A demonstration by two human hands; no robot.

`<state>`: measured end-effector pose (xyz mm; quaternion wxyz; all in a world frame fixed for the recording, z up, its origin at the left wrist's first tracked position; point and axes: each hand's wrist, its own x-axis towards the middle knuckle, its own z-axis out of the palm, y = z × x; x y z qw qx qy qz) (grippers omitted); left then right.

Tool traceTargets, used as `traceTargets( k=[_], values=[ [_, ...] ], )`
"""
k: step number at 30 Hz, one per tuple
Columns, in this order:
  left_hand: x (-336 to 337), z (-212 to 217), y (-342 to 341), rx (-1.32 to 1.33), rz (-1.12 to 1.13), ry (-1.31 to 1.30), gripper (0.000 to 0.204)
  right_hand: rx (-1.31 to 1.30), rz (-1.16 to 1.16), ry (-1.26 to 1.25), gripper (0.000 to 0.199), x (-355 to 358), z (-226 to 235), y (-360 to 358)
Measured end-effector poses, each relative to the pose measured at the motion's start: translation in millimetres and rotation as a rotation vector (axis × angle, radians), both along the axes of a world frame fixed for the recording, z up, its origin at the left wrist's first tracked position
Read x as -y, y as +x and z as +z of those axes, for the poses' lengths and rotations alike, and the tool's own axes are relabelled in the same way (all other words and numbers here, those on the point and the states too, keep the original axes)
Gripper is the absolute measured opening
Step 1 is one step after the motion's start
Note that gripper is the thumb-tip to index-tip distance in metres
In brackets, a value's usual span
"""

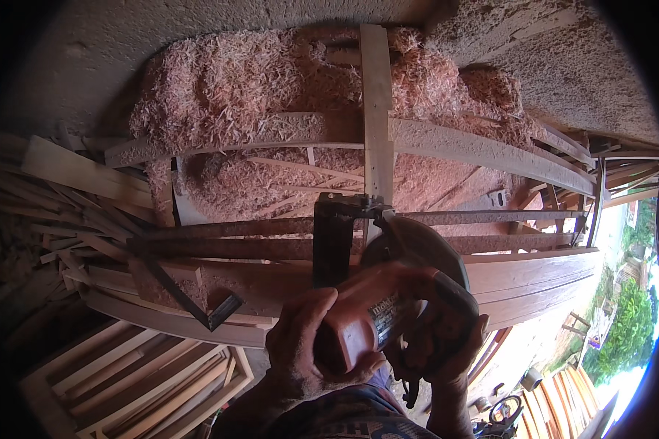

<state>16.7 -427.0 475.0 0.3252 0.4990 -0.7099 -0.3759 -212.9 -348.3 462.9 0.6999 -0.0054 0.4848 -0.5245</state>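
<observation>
In both hands I hold a circular saw with a reddish motor housing [354, 315] and a dark rounded blade guard [425, 252]. My left hand [296, 340] is wrapped around the left end of the motor housing. On the other side, my right hand [461, 351] closes round the dark handle; some of its fingers are hidden. The saw's flat dark base plate [331, 249] lies over the near end of a narrow plank [375, 102]. That plank runs away from me across the bench. The blade itself is hidden.
Two long dark rails [220, 240] cross the bench beneath the saw. Wood shavings [234, 73] are heaped at the back by a rough wall. Loose boards [88, 172] pile up at the left, and wooden frames [132, 366] stand at the lower left. Greenery [622, 329] shows at the right.
</observation>
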Motion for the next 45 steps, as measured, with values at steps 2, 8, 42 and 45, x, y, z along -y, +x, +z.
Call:
traceTargets(
  k=[2, 8, 42, 45],
  values=[
    [0.5, -1.1, 0.0, -0.007, 0.0, -0.005, 0.099, -0.085, 0.024, 0.015, 0.12, 10.8, 8.2, 3.5],
    [3.8, -2.2, -1.6, -0.018, 0.006, -0.018, 0.098, -0.128, 0.116, 0.031, 0.122, 10.4, 5.4, -2.5],
    [3.9, -11.4, -3.7, -0.056, 0.037, -0.101, 0.09, -0.296, 0.121, -0.029, 0.102, 31.2, 20.4, 9.9],
    [5.6, -9.0, -2.9, -0.058, 0.024, -0.075, 0.089, -0.26, 0.066, -0.073, 0.098, 32.0, 17.3, 10.9]
  ],
)
